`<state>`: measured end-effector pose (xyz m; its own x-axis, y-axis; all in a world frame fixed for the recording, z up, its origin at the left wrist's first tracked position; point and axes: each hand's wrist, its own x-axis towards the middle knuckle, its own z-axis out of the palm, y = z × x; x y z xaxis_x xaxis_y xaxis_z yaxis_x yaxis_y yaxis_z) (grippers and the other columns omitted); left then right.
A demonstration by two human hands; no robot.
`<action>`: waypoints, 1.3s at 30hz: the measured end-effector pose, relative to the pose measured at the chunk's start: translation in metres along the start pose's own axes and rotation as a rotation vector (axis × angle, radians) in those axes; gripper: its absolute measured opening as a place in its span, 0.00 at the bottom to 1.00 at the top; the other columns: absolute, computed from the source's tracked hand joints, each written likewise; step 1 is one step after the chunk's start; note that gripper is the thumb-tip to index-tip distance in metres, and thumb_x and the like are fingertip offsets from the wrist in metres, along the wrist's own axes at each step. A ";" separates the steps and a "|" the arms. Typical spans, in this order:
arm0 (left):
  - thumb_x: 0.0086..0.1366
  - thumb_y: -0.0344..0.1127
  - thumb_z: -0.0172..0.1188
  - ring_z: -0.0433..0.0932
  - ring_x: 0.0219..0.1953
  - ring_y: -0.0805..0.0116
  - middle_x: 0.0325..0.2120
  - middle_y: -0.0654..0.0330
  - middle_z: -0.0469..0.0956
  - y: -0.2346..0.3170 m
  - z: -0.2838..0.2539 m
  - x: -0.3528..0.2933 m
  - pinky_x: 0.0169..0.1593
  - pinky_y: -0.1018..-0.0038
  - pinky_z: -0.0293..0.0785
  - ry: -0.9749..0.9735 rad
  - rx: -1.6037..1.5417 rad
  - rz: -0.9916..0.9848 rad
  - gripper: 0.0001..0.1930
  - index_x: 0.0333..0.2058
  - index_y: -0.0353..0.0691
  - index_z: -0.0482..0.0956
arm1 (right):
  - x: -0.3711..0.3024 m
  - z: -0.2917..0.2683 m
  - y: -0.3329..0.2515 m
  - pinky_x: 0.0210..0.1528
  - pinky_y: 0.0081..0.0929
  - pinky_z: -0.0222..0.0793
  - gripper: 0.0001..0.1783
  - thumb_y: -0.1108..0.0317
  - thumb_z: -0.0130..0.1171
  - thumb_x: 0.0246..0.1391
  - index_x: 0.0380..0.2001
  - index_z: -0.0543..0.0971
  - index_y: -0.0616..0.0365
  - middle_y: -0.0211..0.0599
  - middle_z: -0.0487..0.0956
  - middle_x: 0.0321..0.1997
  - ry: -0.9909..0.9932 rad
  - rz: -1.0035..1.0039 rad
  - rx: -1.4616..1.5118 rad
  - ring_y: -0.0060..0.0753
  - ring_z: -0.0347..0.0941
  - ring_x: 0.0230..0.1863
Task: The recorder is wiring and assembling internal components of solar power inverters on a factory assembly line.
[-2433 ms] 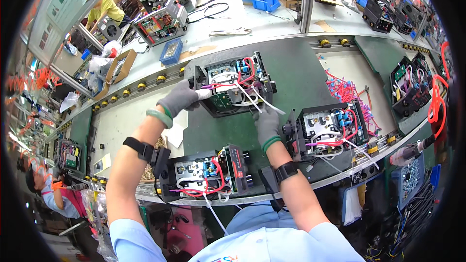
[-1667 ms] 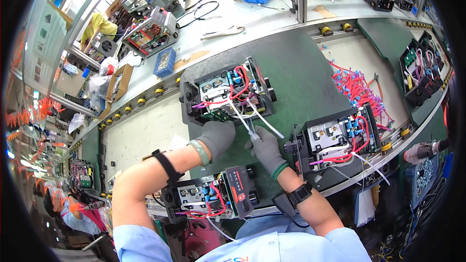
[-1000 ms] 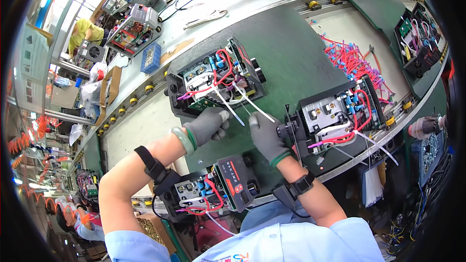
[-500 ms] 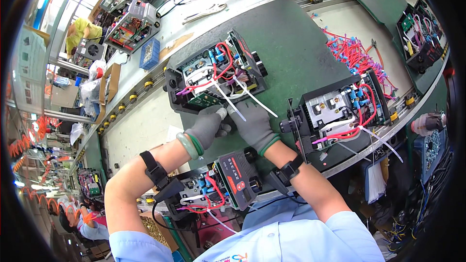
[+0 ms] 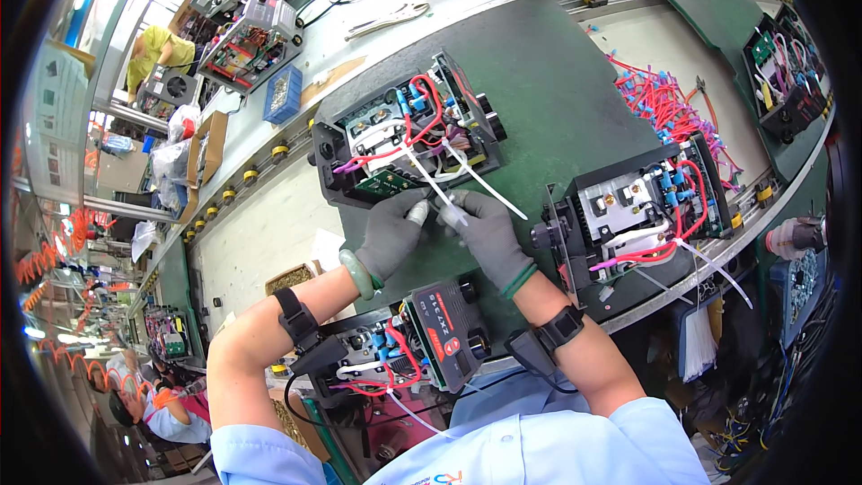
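Observation:
An opened power-unit chassis (image 5: 409, 130) stands on the dark green board, its circuit parts, red wires and white cable ties showing. At its near side, my left hand (image 5: 392, 232), in a grey glove, is closed with thumb and finger pressed together. My right hand (image 5: 485, 232), gloved alike, is beside it with fingers curled in. Between the fingertips, whatever is held is too small to make out. One long white cable tie (image 5: 431, 181) slants from the wires down across my right fingertips. Another cable tie (image 5: 489, 184) sticks out above my right hand.
A similar chassis (image 5: 642, 216) stands to the right, and one with a grey front panel (image 5: 444, 332) lies close to my body. Red wire leads (image 5: 664, 108) are heaped behind the right one. Pliers (image 5: 386, 22) lie on the far bench near a blue bin (image 5: 283, 94).
My right hand has drawn back slightly from the chassis, and its fingers are now more curled. My left hand stays close beside it. The view has shifted a little.

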<state>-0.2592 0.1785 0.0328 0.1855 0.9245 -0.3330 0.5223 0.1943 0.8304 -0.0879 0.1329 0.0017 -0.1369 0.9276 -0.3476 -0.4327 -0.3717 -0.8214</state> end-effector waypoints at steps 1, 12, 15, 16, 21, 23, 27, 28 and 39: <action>0.70 0.34 0.58 0.76 0.24 0.75 0.32 0.60 0.82 0.006 0.000 0.000 0.28 0.76 0.72 -0.041 -0.046 -0.049 0.15 0.52 0.36 0.79 | 0.004 0.000 0.002 0.31 0.14 0.67 0.13 0.69 0.64 0.58 0.45 0.81 0.61 0.26 0.83 0.37 0.047 -0.059 -0.042 0.14 0.74 0.33; 0.68 0.35 0.56 0.77 0.25 0.72 0.30 0.59 0.81 0.052 -0.007 0.001 0.29 0.76 0.73 -0.096 -0.117 -0.383 0.11 0.40 0.34 0.81 | -0.022 0.012 -0.017 0.34 0.40 0.73 0.14 0.62 0.68 0.44 0.35 0.81 0.54 0.41 0.77 0.32 0.263 -0.675 -1.126 0.46 0.77 0.32; 0.66 0.35 0.56 0.75 0.23 0.74 0.27 0.61 0.80 0.055 -0.006 0.000 0.27 0.77 0.70 -0.092 -0.174 -0.335 0.09 0.36 0.36 0.82 | -0.019 0.019 -0.021 0.33 0.40 0.72 0.14 0.62 0.68 0.44 0.35 0.80 0.54 0.39 0.76 0.32 0.317 -0.822 -1.135 0.45 0.77 0.31; 0.66 0.35 0.56 0.73 0.22 0.75 0.26 0.62 0.79 0.055 -0.007 0.004 0.27 0.77 0.69 -0.134 -0.145 -0.328 0.09 0.34 0.37 0.82 | -0.019 0.016 -0.022 0.33 0.40 0.72 0.14 0.63 0.68 0.44 0.35 0.80 0.54 0.39 0.76 0.31 0.339 -0.901 -1.155 0.44 0.77 0.32; 0.65 0.36 0.56 0.69 0.20 0.76 0.22 0.64 0.76 0.052 -0.007 0.004 0.25 0.76 0.64 -0.124 -0.096 -0.304 0.09 0.31 0.38 0.81 | -0.012 0.015 -0.003 0.33 0.40 0.73 0.12 0.60 0.64 0.49 0.35 0.79 0.52 0.37 0.78 0.32 0.334 -0.882 -1.188 0.41 0.78 0.33; 0.65 0.37 0.56 0.68 0.20 0.76 0.21 0.64 0.75 0.056 -0.007 0.002 0.24 0.76 0.63 -0.115 -0.099 -0.328 0.09 0.30 0.38 0.81 | 0.004 0.013 0.010 0.32 0.38 0.73 0.10 0.61 0.65 0.47 0.33 0.79 0.50 0.35 0.78 0.29 0.334 -0.716 -1.376 0.40 0.78 0.31; 0.66 0.38 0.56 0.66 0.19 0.76 0.20 0.64 0.74 0.053 -0.010 0.002 0.24 0.75 0.61 -0.111 -0.098 -0.370 0.11 0.28 0.38 0.79 | 0.019 0.013 0.020 0.28 0.39 0.70 0.10 0.62 0.65 0.46 0.32 0.78 0.50 0.34 0.75 0.26 0.403 -0.807 -1.363 0.41 0.76 0.27; 0.66 0.38 0.56 0.65 0.19 0.76 0.20 0.63 0.73 0.054 -0.009 0.004 0.23 0.75 0.60 -0.104 -0.092 -0.366 0.11 0.28 0.38 0.78 | 0.021 0.010 0.024 0.28 0.39 0.70 0.10 0.62 0.65 0.46 0.32 0.78 0.50 0.34 0.75 0.26 0.409 -0.803 -1.363 0.41 0.76 0.27; 0.67 0.40 0.60 0.74 0.19 0.74 0.21 0.62 0.76 0.050 0.006 -0.006 0.24 0.77 0.70 -0.010 -0.072 -0.273 0.11 0.37 0.37 0.80 | 0.037 0.007 0.004 0.40 0.46 0.74 0.10 0.65 0.56 0.55 0.37 0.81 0.55 0.47 0.82 0.34 0.156 -0.174 -0.835 0.59 0.78 0.35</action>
<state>-0.2294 0.1804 0.0735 0.0547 0.8314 -0.5530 0.4935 0.4590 0.7388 -0.1006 0.1660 -0.0117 0.0209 0.9807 -0.1943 0.3679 -0.1883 -0.9106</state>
